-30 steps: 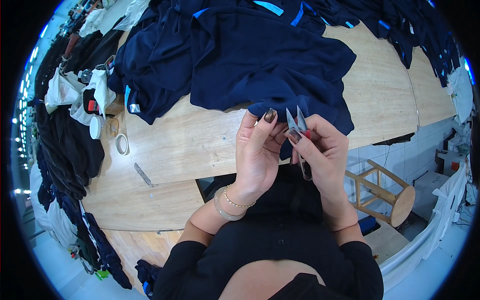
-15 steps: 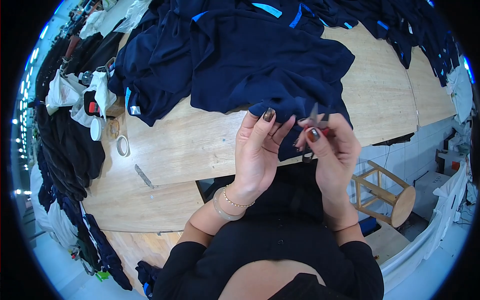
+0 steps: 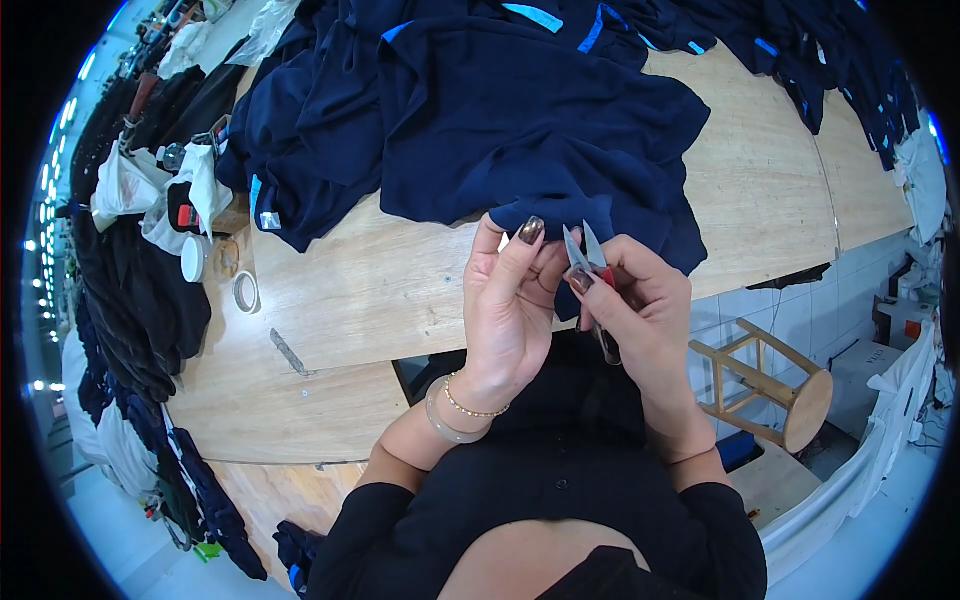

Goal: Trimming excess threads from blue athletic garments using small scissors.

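Observation:
A dark navy garment (image 3: 540,130) lies spread on the wooden table (image 3: 380,290), its lower edge hanging toward me. My left hand (image 3: 510,310) pinches that edge between thumb and fingers, palm facing me. Just to its right, my right hand (image 3: 640,310) is closed around small thread snips (image 3: 585,255) with a red grip, their two metal blades pointing up and slightly apart beside the pinched cloth. Both hands nearly touch over the table's near edge.
More navy garments with light blue collars (image 3: 760,40) pile across the back of the table. A tape roll (image 3: 245,292), a white lid (image 3: 192,258) and white cloths (image 3: 130,185) sit at the left. A round wooden stool (image 3: 790,395) stands at lower right.
The snips dropped low in my right hand half a second ago and now stand up again with blades showing. My left hand has kept its pinch on the cloth.

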The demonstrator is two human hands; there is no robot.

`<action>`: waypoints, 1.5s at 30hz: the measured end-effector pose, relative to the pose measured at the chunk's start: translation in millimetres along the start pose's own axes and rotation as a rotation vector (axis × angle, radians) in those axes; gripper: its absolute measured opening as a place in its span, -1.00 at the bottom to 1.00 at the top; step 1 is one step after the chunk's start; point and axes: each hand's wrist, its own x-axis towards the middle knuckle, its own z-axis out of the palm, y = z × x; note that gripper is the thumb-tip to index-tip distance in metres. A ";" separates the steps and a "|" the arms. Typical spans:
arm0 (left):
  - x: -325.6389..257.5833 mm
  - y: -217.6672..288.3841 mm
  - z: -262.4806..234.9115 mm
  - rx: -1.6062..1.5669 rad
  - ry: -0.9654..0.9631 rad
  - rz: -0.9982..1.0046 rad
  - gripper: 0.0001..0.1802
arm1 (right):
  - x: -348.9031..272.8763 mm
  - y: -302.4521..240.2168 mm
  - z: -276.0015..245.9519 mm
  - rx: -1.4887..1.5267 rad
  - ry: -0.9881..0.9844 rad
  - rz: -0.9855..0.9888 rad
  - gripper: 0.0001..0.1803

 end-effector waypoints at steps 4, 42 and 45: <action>-0.6 -0.9 -1.1 -0.012 -0.021 0.014 -0.81 | -0.5 -3.6 1.2 -0.015 0.009 0.042 -0.93; -2.1 -3.5 -1.3 -0.045 -0.081 0.042 -0.76 | -4.0 -9.2 -3.8 -0.027 -0.040 0.036 -0.92; -3.4 -2.7 2.3 -0.043 -0.072 0.038 -0.76 | -3.8 -9.7 -3.7 0.005 -0.035 0.058 -0.93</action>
